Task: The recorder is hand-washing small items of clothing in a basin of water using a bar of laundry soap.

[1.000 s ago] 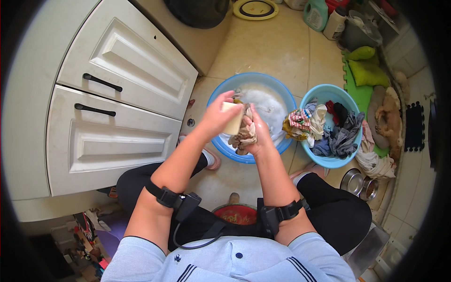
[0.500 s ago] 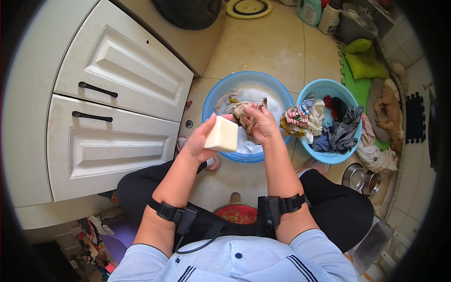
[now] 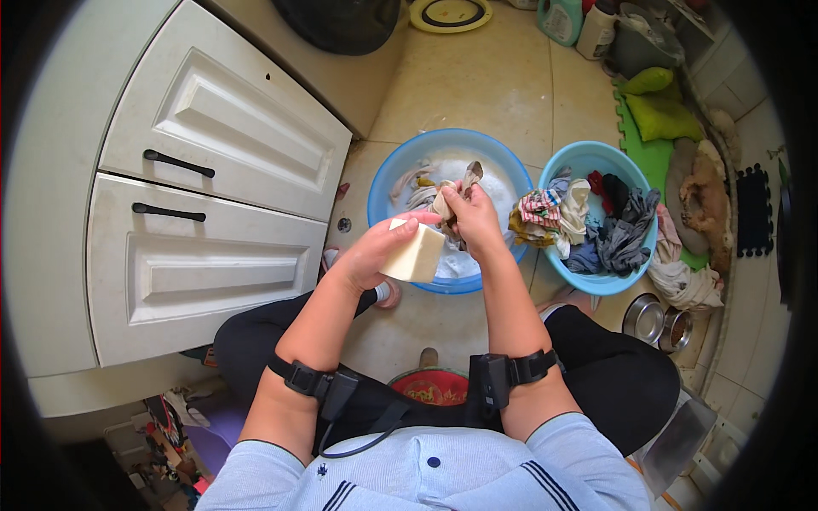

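My left hand (image 3: 375,249) grips a pale rectangular bar of soap (image 3: 414,254), held just short of the cloth. A small wet beige cloth (image 3: 452,198) is bunched in my right hand (image 3: 471,217), its end sticking up above the fingers. Both hands are over the near rim of a blue basin (image 3: 388,183) with soapy water and more soaked cloth in it.
A second, lighter blue basin (image 3: 635,279) on the right is full of mixed clothes. White cabinet drawers (image 3: 213,221) stand close on the left. Two metal bowls (image 3: 658,322), a green mat (image 3: 656,140), detergent bottles (image 3: 579,21) and a red stool (image 3: 433,386) under me surround the tiled floor.
My left hand pulled the soap off the cloth, swung out to the left, and has come partway back toward it. The right hand stayed over the basin with the cloth.
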`<control>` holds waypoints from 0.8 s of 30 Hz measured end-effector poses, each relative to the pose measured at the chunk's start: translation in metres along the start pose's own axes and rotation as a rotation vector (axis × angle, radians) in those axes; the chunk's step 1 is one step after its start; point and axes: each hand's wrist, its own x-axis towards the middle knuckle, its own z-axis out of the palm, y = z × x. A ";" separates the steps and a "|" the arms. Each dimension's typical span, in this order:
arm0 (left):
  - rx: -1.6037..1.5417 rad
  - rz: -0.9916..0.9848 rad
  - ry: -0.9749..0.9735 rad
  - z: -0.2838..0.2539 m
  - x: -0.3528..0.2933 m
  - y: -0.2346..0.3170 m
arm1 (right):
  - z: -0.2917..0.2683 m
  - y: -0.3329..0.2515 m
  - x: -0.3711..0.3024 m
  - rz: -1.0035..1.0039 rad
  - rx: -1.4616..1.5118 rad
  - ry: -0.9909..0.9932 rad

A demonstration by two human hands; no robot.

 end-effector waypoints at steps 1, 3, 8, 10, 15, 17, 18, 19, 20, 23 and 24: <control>-0.034 0.010 -0.022 0.000 0.001 -0.002 | 0.002 0.003 0.001 -0.023 0.019 -0.001; -0.058 0.019 -0.033 0.003 0.003 -0.004 | 0.005 0.012 0.005 -0.116 0.036 0.011; -0.081 0.035 0.003 0.001 0.001 -0.004 | 0.002 0.010 0.006 -0.198 0.029 0.057; -0.123 0.085 -0.027 0.003 0.001 -0.003 | -0.006 0.012 0.009 -0.261 0.029 0.130; -0.275 0.184 -0.052 0.008 -0.002 0.007 | -0.011 0.001 0.000 -0.181 -0.061 0.102; -0.345 0.217 -0.067 0.010 -0.002 0.010 | -0.014 0.004 -0.002 -0.120 -0.071 -0.099; -0.367 0.234 -0.067 0.011 -0.002 0.012 | -0.013 0.007 -0.002 -0.124 -0.090 -0.116; -0.390 0.252 -0.066 0.011 -0.002 0.012 | -0.014 0.009 0.000 -0.125 -0.089 -0.115; -0.389 0.251 -0.066 0.009 -0.002 0.013 | -0.014 0.011 0.001 -0.145 -0.096 -0.113; -0.439 0.270 -0.158 0.005 -0.004 0.015 | -0.015 0.016 0.006 -0.203 -0.081 -0.120; -0.445 0.276 -0.153 0.004 -0.005 0.015 | -0.015 0.017 0.007 -0.242 -0.061 -0.128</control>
